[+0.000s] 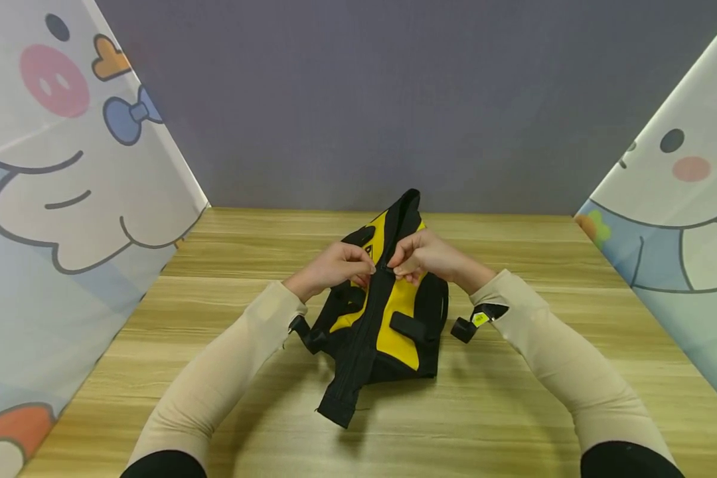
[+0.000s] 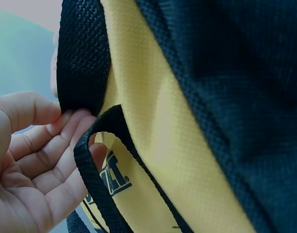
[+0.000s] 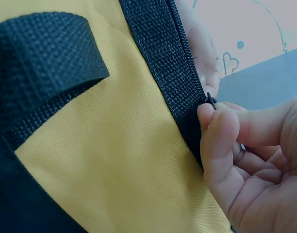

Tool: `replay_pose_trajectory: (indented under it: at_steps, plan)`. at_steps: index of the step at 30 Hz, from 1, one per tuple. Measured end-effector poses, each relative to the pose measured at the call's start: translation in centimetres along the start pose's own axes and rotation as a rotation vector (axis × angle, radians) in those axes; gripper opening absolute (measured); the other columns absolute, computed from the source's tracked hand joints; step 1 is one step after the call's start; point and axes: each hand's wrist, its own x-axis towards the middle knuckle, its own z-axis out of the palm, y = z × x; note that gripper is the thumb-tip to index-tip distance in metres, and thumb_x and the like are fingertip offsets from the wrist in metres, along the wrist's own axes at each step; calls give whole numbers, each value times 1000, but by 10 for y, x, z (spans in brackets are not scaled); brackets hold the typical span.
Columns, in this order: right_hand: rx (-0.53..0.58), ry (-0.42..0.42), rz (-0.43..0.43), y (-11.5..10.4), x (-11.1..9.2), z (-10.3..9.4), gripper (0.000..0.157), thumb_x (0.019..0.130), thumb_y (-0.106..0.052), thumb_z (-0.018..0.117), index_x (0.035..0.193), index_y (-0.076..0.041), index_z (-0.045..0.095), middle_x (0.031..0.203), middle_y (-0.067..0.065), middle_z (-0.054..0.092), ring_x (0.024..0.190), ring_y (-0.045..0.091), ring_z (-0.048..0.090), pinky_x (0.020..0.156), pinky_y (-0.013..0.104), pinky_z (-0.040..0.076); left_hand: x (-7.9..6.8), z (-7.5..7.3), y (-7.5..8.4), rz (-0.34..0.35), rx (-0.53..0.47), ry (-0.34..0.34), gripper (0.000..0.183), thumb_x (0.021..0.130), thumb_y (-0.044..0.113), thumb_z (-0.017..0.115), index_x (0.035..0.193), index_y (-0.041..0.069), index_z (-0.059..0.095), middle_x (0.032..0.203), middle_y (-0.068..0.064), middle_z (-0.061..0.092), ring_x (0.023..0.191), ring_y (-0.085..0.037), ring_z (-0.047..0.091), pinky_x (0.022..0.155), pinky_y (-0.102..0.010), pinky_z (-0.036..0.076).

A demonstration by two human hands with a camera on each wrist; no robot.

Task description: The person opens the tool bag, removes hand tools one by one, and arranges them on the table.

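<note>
A black and yellow fabric bag (image 1: 397, 342) lies on the table, a black zipper band (image 1: 367, 325) running along its top. My left hand (image 1: 342, 263) is at the left side of this band, and in the left wrist view its thumb and fingertips pinch the edge of a black webbing strip (image 2: 84, 53). From the other side, my right hand (image 1: 429, 255) reaches to the same spot. Its thumb and index finger pinch a small dark zipper pull (image 3: 210, 100) in the right wrist view. Part of the left hand shows behind the band there.
Black carry loops (image 1: 411, 326) stand out from the bag's sides, and a loose band end (image 1: 337, 403) points toward me. Around the bag is the wood-grain table (image 1: 227, 318). A grey wall (image 1: 358, 106) stands behind, with cartoon-printed panels (image 1: 24, 219) at both sides.
</note>
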Motion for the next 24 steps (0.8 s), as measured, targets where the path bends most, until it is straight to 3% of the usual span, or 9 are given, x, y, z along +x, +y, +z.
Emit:
replay_pose_trajectory:
  at_steps: [9, 19, 24]
  plan:
    - [-20, -46, -40, -2, -4, 7, 9, 89, 9, 62, 86, 7, 70, 71, 8, 67, 56, 14, 60, 51, 25, 54, 1, 0, 1, -1, 15, -6, 17, 97, 2, 56, 98, -10, 69, 83, -6, 69, 74, -16, 67, 80, -45, 59]
    - [-4, 5, -37, 0, -10, 15, 7, 88, 8, 63, 88, 7, 70, 70, 8, 67, 56, 14, 60, 51, 25, 55, 0, 1, 3, 1, 26, 8, 17, 97, 1, 56, 97, -10, 69, 84, -8, 69, 74, -18, 66, 84, -53, 56]
    - [64, 50, -18, 7, -13, 20, 7, 88, 9, 62, 89, 7, 69, 73, 7, 68, 55, 14, 59, 52, 26, 55, 1, 2, 4, 24, 55, 27, 16, 96, 0, 57, 96, -9, 70, 81, -7, 69, 72, -17, 66, 82, -53, 57]
